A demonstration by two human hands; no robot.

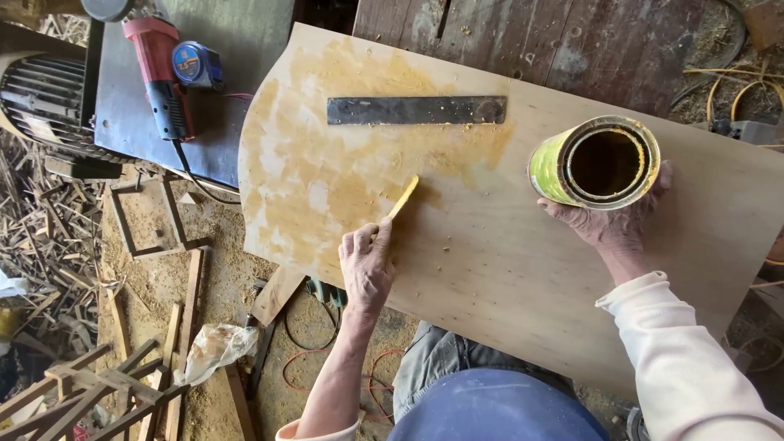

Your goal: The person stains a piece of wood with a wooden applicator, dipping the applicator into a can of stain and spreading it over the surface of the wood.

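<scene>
- Spreading glue, the left hand pinches a yellow spreader on the plywood panel; patchy coverage could leave dry spots.
- Right hand grips the tilted glue can; it could spill.

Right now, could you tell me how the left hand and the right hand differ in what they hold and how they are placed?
The left hand pinches a thin yellow-smeared spreader flat against the plywood panel; the right hand wraps a round open can. The left hand sits at the edge of the yellowish glued patch, the right hand over bare wood. The left forearm is bare, while the right wears a pale sleeve. Both have a closed grip.
</scene>
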